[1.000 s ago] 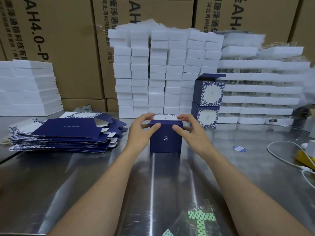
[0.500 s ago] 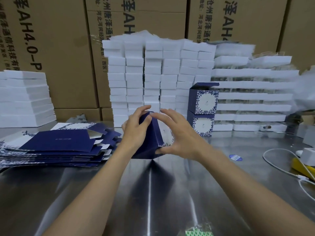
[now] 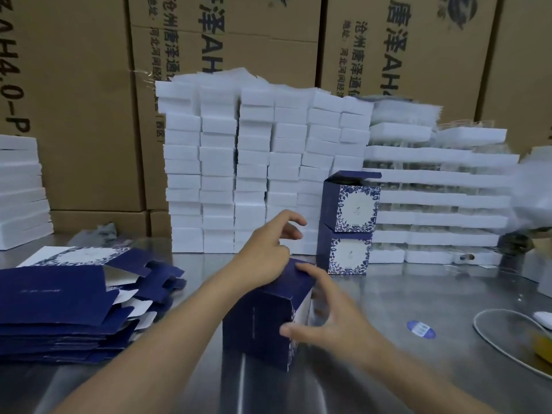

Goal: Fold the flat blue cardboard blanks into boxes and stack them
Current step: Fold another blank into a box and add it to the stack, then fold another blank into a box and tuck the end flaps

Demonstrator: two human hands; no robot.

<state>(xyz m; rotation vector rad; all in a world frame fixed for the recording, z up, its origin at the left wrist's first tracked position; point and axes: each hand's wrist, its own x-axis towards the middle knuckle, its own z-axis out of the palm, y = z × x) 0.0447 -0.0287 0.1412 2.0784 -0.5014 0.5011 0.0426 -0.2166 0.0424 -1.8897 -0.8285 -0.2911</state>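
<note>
A folded dark blue box (image 3: 258, 324) stands tilted on the steel table (image 3: 388, 300) in front of me. My left hand (image 3: 265, 255) rests on its top back edge with the fingers spread. My right hand (image 3: 325, 318) cups its right side, thumb against the front corner and a finger on the top flap. Two finished blue boxes (image 3: 349, 225) with white floral faces stand stacked behind it, the upper one with its lid flap up. A pile of flat blue blanks (image 3: 65, 306) lies at the left.
Stacks of white foam blocks (image 3: 254, 162) and white trays (image 3: 436, 198) line the back, with brown cartons (image 3: 89, 100) behind. More white foam (image 3: 21, 189) stands at the far left. A white cable (image 3: 504, 339) and a round blue sticker (image 3: 421, 329) lie at the right.
The box has been turned and tipped from standing square to an angled pose nearer me. My left hand went from its side to its top; my right hand dropped to its right side.
</note>
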